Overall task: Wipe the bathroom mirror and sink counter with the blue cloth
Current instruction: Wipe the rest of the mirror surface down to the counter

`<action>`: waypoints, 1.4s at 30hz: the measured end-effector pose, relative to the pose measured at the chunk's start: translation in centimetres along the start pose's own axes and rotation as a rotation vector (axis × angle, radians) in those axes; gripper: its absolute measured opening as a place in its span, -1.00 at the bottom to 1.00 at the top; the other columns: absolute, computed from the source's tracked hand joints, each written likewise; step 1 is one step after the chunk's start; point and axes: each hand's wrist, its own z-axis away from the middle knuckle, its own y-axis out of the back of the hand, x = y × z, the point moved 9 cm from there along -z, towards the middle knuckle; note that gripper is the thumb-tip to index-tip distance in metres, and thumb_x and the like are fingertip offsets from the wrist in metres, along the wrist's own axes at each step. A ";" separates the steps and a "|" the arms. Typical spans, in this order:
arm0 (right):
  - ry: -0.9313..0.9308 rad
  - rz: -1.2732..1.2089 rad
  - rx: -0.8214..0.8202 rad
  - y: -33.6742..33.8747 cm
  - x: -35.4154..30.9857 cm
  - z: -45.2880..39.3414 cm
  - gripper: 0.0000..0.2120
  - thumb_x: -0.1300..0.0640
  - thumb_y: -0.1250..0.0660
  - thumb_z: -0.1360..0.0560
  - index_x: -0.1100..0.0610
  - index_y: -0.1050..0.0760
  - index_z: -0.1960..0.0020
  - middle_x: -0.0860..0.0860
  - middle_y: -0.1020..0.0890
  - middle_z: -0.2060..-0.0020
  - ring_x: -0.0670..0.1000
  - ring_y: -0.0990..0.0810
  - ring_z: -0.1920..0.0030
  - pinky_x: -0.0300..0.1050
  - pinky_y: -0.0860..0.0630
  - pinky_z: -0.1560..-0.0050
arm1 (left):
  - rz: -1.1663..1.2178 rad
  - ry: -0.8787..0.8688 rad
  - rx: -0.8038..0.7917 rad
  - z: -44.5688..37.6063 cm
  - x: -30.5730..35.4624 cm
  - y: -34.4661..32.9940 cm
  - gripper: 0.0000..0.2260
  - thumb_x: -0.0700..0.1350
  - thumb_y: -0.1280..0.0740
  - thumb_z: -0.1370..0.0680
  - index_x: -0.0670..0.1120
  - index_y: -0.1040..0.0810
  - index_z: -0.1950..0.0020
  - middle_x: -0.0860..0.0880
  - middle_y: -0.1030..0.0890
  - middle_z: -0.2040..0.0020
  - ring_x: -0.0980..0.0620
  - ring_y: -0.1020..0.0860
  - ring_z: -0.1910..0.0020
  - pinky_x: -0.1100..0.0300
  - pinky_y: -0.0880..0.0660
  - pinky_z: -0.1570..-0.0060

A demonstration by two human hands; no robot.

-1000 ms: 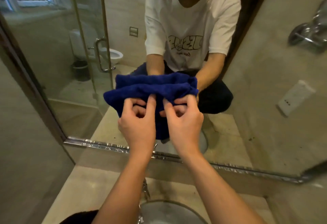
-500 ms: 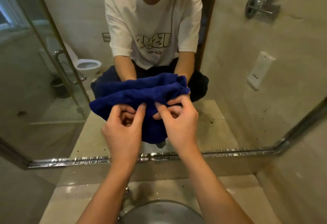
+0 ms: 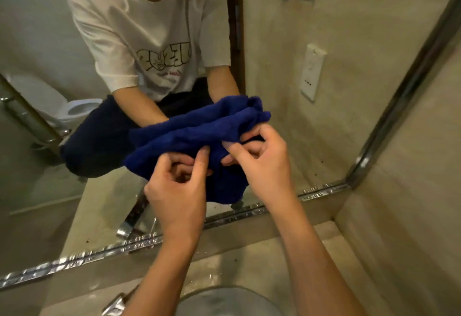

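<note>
- The blue cloth [image 3: 199, 136] is bunched against the mirror [image 3: 287, 71], just above my hands.
- My left hand [image 3: 178, 191] pinches its lower fold; fingers curled.
- My right hand [image 3: 262, 163] pinches the cloth's right end beside it.
- The surface [image 3: 237, 260] and sink [image 3: 224, 300] lie below my wrists.

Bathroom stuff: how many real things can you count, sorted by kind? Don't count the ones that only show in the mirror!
Hands: 2 (left hand, right hand)
Blue cloth: 1
Mirror: 1
Sink: 1
Counter: 1
Total: 6
</note>
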 end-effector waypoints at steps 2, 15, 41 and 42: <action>0.020 -0.022 0.073 2.6 0.0 -0.3 -0.77 0.25 -0.44 -0.47 0.04 -0.40 0.15 0.05 -0.67 0.42 -0.02 -0.67 0.37 -0.15 -0.58 0.21 | 0.040 -0.025 -0.064 0.5 0.7 -2.5 -0.80 -0.09 -0.48 -0.49 0.02 -0.48 0.24 0.02 -0.61 0.37 0.09 -0.66 0.36 0.11 -0.59 0.31; 0.101 -0.186 0.351 8.3 0.1 -0.6 -0.86 0.26 -0.39 -0.50 0.14 -0.43 0.10 -0.01 -0.60 0.47 -0.06 -0.58 0.40 -0.12 -0.56 0.23 | 0.135 -0.008 -0.188 1.3 3.1 -8.8 -0.84 -0.09 -0.45 -0.53 -0.01 -0.58 0.24 0.02 -0.65 0.41 0.12 -0.65 0.40 0.02 -0.63 0.27; 0.135 -0.173 0.875 18.1 2.7 -0.3 -0.76 0.12 -0.23 -0.63 0.04 -0.27 -0.25 -0.06 -0.57 0.15 -0.08 -0.61 0.18 -0.17 -0.54 0.16 | -0.213 -0.144 -0.614 4.0 8.8 -21.8 -0.70 0.19 -0.28 -0.58 0.08 -0.68 0.20 0.14 -0.64 0.35 0.21 -0.59 0.30 0.05 -0.58 0.17; 0.143 -0.140 0.890 16.8 2.6 0.0 -0.79 0.13 -0.22 -0.63 0.04 -0.28 -0.23 -0.10 -0.57 0.17 -0.12 -0.60 0.21 -0.19 -0.53 0.19 | -0.189 -0.141 -0.601 3.7 8.3 -20.7 -0.70 0.17 -0.28 -0.59 0.07 -0.67 0.21 0.14 -0.64 0.36 0.21 -0.60 0.31 0.04 -0.59 0.17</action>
